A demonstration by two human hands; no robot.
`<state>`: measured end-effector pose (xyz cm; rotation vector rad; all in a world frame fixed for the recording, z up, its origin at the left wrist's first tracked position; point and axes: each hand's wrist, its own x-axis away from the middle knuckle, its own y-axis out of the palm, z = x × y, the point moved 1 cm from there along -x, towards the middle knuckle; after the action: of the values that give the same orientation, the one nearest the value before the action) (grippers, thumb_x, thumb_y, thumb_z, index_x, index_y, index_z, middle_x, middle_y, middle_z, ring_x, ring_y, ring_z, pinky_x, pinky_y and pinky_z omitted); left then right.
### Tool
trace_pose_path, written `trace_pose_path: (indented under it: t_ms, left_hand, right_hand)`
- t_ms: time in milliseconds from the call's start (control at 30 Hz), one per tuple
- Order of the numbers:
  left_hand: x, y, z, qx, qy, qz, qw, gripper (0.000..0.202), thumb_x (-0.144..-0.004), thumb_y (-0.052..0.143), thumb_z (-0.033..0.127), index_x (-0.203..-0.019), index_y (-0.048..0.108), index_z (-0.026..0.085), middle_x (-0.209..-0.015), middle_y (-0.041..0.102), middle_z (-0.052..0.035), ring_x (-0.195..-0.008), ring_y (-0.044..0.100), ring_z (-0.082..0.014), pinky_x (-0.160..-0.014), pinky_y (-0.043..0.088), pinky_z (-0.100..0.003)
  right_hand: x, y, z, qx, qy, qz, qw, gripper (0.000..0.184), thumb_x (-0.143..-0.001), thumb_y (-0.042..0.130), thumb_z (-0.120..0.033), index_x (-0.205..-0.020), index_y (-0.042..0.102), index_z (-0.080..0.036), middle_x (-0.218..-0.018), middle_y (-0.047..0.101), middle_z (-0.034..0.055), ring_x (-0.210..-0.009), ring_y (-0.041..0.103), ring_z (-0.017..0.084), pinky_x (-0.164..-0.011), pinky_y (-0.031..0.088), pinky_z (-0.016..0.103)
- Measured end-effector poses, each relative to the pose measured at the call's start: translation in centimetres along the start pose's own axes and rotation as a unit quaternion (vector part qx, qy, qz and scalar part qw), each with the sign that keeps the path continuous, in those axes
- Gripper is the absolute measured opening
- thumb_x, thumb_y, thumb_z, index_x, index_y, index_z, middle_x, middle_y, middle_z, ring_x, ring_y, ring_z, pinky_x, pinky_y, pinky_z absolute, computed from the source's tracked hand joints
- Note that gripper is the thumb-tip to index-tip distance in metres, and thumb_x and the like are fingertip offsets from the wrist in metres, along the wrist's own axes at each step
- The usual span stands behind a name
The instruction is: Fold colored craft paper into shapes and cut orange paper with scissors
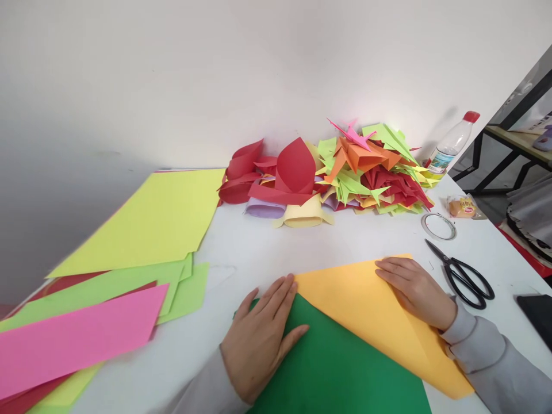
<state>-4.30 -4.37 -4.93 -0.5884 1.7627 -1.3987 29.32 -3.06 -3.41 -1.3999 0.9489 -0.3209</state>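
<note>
My left hand [263, 336] lies flat with its fingers stretched out and its thumb apart. It presses on a green sheet of paper [345, 368], its fingertips at the left corner of an orange-yellow sheet of paper [345, 293]. That sheet overlaps the green one and looks folded over along a slanting edge. My right hand [416, 287] rests palm down on the upper right part of the orange-yellow paper, fingers extended. Black-handled scissors [463, 276] lie just right of it with their blades slightly apart. The lower end of the green paper runs out of view.
Yellow [150, 218], green and pink sheets [81, 339] overlap at the left. Red paper curls [295, 167] and a heap of folded paper shapes [371, 167] line the wall. At the right are a tape roll [439, 226], a wrapped snack [462, 207] and a bottle [448, 149].
</note>
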Motion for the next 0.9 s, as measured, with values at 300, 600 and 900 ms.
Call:
trace_pose_path:
  t_ms: [300,600,900]
  left_hand:
    - [-0.1,-0.6,0.4,-0.069,-0.009,0.018,0.997,0.059,-0.094,0.031,0.057,-0.129,0.059,0.018,-0.132,0.061,-0.0134,-0.118,0.057,-0.0339,-0.094,0.044,-0.047]
    - [-0.4,-1.4,0.4,-0.104,-0.032,0.035,0.993,0.046,-0.091,0.045,0.05,-0.123,0.065,0.025,-0.116,0.061,-0.0246,-0.11,0.058,-0.0433,-0.083,0.049,-0.053]
    - [-0.5,-1.4,0.7,-0.086,0.002,0.04,0.995,0.043,-0.095,0.04,0.041,-0.122,0.063,0.017,-0.12,0.065,-0.0161,-0.109,0.06,-0.0344,-0.093,0.044,-0.05]
  right_hand:
    - [0.0,0.0,0.0,-0.006,0.008,0.0,1.0,0.047,-0.085,0.042,0.0,-0.126,0.057,-0.019,-0.125,0.065,0.0099,-0.117,0.058,0.023,-0.094,0.054,0.044]
    - [0.2,0.1,0.0,-0.007,0.006,-0.01,1.0,0.046,-0.087,0.043,0.0,-0.127,0.055,-0.017,-0.126,0.064,0.0104,-0.118,0.057,0.024,-0.094,0.054,0.045]
    - [0.0,-0.3,-0.1,-0.013,0.008,-0.013,1.0,0.048,-0.087,0.043,-0.002,-0.13,0.054,-0.02,-0.127,0.064,0.0096,-0.119,0.057,0.023,-0.095,0.054,0.044]
